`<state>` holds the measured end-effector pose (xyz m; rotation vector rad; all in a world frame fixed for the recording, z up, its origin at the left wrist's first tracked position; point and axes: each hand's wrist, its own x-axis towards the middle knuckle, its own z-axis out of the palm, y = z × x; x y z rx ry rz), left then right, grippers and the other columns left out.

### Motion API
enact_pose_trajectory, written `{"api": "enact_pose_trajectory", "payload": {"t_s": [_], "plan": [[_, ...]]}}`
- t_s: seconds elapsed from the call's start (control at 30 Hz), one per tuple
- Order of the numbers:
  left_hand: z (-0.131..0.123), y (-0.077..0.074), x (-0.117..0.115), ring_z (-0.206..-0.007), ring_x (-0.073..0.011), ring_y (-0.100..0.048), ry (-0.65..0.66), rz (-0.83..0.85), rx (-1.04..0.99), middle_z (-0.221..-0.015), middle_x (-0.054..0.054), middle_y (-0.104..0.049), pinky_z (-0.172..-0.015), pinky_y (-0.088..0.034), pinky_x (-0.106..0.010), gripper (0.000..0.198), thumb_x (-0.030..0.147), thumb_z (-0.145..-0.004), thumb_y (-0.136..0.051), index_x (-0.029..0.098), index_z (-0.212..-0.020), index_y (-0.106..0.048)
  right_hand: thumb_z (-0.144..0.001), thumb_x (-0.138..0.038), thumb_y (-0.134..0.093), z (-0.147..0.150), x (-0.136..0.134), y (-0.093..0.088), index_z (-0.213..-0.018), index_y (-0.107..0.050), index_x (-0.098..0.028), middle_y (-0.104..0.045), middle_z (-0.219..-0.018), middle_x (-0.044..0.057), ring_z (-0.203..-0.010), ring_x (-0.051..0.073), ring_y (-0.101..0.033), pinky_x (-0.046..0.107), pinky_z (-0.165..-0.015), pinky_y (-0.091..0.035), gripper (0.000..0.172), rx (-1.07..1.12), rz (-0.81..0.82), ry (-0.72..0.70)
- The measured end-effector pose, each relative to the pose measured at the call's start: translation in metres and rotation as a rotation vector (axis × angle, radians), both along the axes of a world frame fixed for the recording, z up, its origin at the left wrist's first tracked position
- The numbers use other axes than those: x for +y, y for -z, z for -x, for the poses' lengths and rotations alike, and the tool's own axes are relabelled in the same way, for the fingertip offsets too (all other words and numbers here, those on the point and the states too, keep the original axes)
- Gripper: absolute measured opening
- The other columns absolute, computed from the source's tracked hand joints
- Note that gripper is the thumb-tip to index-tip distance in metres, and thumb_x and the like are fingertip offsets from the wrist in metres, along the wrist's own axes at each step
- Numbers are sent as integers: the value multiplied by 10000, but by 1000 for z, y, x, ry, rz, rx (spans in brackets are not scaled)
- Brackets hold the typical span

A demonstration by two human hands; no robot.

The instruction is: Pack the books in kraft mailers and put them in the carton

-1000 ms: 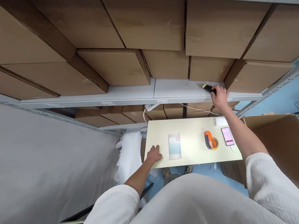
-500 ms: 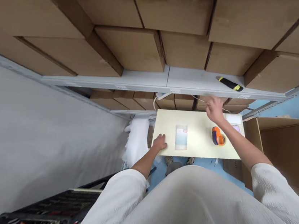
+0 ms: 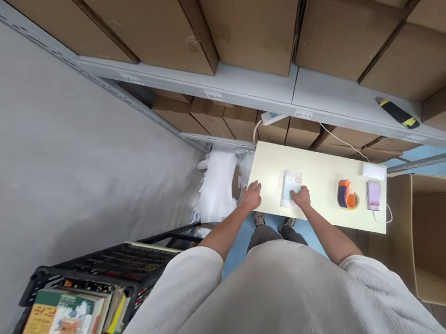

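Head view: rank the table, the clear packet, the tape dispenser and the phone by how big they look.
1. Table
2. Clear packet, touched by the right hand
3. Tape dispenser and phone: these look about alike, so I won't rank them.

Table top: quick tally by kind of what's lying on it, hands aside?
On the table:
Clear flat packet: 1, with the right hand touching it
Orange tape dispenser: 1
Phone: 1
White block: 1
Total: 4
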<state>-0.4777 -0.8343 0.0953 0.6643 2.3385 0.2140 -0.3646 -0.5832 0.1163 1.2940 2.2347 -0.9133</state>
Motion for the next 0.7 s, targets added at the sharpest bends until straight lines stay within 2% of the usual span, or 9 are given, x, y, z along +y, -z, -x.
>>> {"api": "enact_pose_trajectory", "payload": {"t_s": [0.23, 0.33, 0.47, 0.6, 0.7], "plan": [[3, 2, -23, -1728, -329, -287, 9, -51, 28, -1876, -114, -317, -1411, -212, -549, 828, 164, -983, -548, 235, -1786, -357, -883, -464, -801, 13, -9, 5, -1430, -536, -180, -557, -1563, 271, -1463, 438, -591, 569, -1174, -540, 671, -96, -50, 131], [4, 3, -28, -1697, -360, -339, -19, -63, 37, -1862, -145, -334, -1395, -238, -565, 772, 159, -990, -541, 212, -1750, -415, -831, -415, -831, 18, -13, 4, -1432, -517, -174, -569, -1551, 285, -1472, 451, -583, 589, -1197, -514, 719, -118, -73, 205], [7, -1, -32, -1642, -384, -408, -54, -92, 76, -1768, -193, -468, -1382, -259, -580, 653, 142, -994, -529, 165, -1647, -540, -793, -379, -838, 20, -18, 3, -1414, -492, -186, -620, -1486, 287, -1423, 451, -620, 612, -1174, -516, 737, -99, -102, 252], [7, -3, -23, -1610, -382, -451, -87, -219, 16, -1690, -183, -555, -1356, -334, -536, 617, 148, -996, -559, 169, -1612, -582, -810, -407, -811, 16, -19, 1, -1385, -476, -206, -682, -1399, 243, -1355, 422, -669, 582, -1123, -559, 696, -99, -107, 225], [2, 0, 3, -1545, -337, -545, -136, -325, -136, -1634, -175, -618, -1318, -406, -450, 582, 187, -1036, -551, 167, -1617, -581, -848, -435, -774, 13, -19, 1, -1365, -478, -202, -694, -1370, 235, -1300, 403, -701, 551, -1069, -598, 639, -82, -140, 153]]}}
